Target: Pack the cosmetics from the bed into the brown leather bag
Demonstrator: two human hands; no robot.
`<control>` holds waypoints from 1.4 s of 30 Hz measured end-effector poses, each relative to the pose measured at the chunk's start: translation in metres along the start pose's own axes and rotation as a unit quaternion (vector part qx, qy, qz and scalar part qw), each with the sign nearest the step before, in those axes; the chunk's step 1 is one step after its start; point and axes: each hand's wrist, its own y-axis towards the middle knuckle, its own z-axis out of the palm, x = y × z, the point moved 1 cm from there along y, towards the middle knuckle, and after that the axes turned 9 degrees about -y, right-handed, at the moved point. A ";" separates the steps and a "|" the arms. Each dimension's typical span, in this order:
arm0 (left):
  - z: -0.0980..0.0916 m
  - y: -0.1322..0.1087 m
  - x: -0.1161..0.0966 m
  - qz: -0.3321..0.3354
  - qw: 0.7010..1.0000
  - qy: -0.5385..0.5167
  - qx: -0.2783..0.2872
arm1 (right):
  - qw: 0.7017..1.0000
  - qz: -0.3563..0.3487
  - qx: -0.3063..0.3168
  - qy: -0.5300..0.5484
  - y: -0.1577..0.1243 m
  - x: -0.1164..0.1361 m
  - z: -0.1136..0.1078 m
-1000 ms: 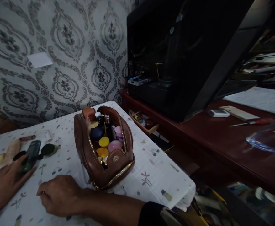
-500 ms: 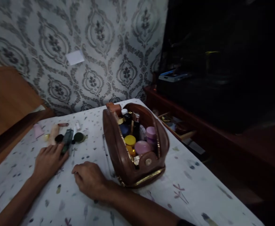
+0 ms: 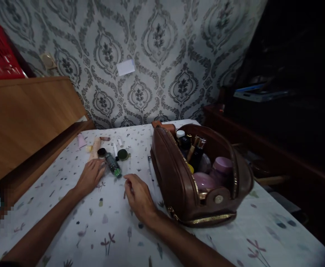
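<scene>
My left hand (image 3: 91, 174) rests on the patterned tablecloth, fingers stretched toward a peach tube (image 3: 95, 146) and nothing gripped. Just right of its fingertips lies a clear bottle with a green end (image 3: 112, 165). A black cap (image 3: 101, 152) and a dark green round jar (image 3: 122, 154) are beside that bottle. My right hand (image 3: 140, 198), loosely curled with a gap between thumb and fingers, holds nothing. It lies between the bottle and an unzipped brown cosmetic bag (image 3: 173, 178). Inside the bag are a purple-lidded jar (image 3: 222, 167), a pink lid (image 3: 204, 181) and several bottles.
A pink tube (image 3: 81, 141), a small brownish tube (image 3: 105, 138) and a small white item (image 3: 120, 141) lie farther back. Behind the table rises a patterned wall (image 3: 156, 85). A wooden panel (image 3: 34, 111) borders the left; dark furniture stands right.
My left hand has come off the green-ended bottle and now lies beside it. My right hand's fingers have loosened slightly. The view has shifted left, so the bag appears farther right and larger.
</scene>
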 end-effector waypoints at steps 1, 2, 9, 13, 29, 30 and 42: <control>0.001 0.002 0.011 -0.016 1.000 0.010 0.000 | 1.000 0.000 0.001 -0.002 0.000 0.000 0.000; 0.002 0.004 0.021 -0.029 0.999 0.018 -0.001 | 1.000 0.000 0.000 -0.004 0.000 0.000 -0.001; 0.009 0.029 0.023 0.012 0.998 0.066 0.012 | 1.000 -0.015 0.003 0.003 0.001 -0.001 -0.002; 0.011 0.040 0.014 0.048 0.995 0.051 0.072 | 1.000 -0.030 -0.003 -0.003 0.001 -0.003 -0.001; -0.014 -0.002 -0.014 0.108 0.985 -0.101 0.089 | 1.000 -0.014 0.020 -0.017 0.000 -0.004 -0.002; -0.016 -0.004 -0.016 0.105 0.984 -0.102 0.105 | 1.000 -0.015 0.019 -0.018 0.000 -0.004 -0.002; -0.036 -0.047 -0.050 0.024 0.964 -0.236 0.124 | 0.995 0.018 0.050 -0.079 0.001 0.001 -0.005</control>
